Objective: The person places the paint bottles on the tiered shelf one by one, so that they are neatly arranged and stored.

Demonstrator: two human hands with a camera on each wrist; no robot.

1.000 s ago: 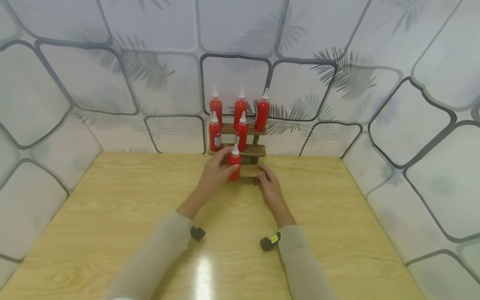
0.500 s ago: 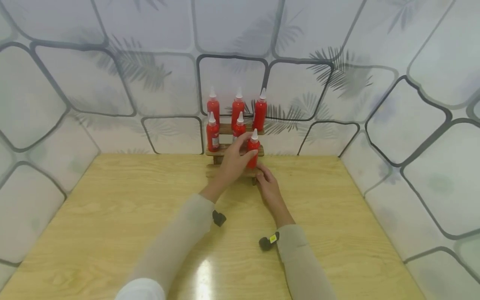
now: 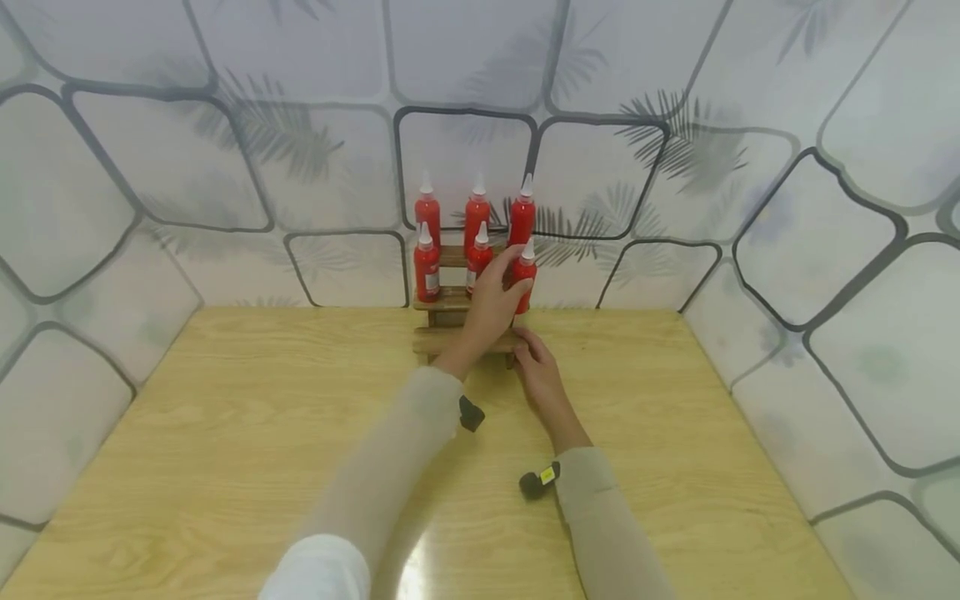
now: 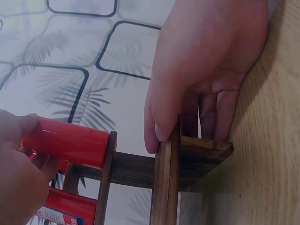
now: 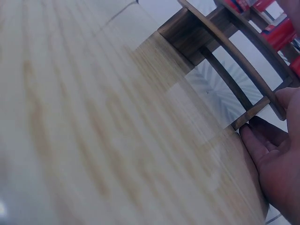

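Observation:
My left hand [image 3: 492,302] pinches a red squeeze bottle [image 3: 524,279] with a white pointed cap, upright at the right end of the middle step of a small wooden three-step rack [image 3: 438,340]. In the left wrist view, the bottle's base [image 4: 86,143] is right at the step's edge. My right hand [image 3: 542,375] grips the right end of the lowest step, thumb on top and fingers beside the support, as the right wrist view shows. Two similar bottles [image 3: 427,271] stand left of my hand on the middle step. On the top step are three more bottles [image 3: 427,212].
The rack stands at the back of a light wood-grain table [image 3: 262,433], close to a wall [image 3: 337,183] with a stone-outline and leaf pattern. More patterned wall [image 3: 847,250] rises along the right side. My left forearm crosses in front of the rack.
My left hand has carried the bottle from in front of the lowest step up and rightward to the middle step's right end. My right hand stays on the rack.

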